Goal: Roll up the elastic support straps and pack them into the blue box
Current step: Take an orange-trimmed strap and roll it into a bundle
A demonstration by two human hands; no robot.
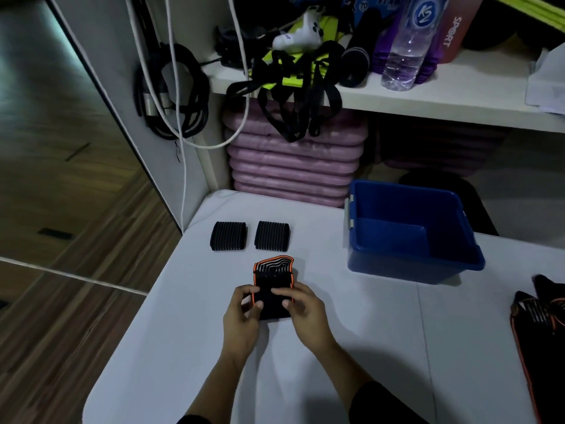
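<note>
Orange-trimmed strap (pixel 273 281) was pinched by left hand (pixel 241 313) and right hand (pixel 305 307), fingers (pixel 249 289) curled round it; rolling judged part-done. Blue box (pixel 409 258), 2 o'clock, was needed next.

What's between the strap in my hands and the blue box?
Nothing: the head view shows bare table between the strap and the box.

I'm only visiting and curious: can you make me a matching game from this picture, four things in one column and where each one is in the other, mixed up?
Things
1. orange-edged strap
2. blue box
3. water bottle
4. two black rolls

Places
A. on the shelf
B. side by side on the table, left of the box
C. pinched between left hand and right hand
D. on the table, right of both hands

Pairs: 1-C, 2-D, 3-A, 4-B
</note>
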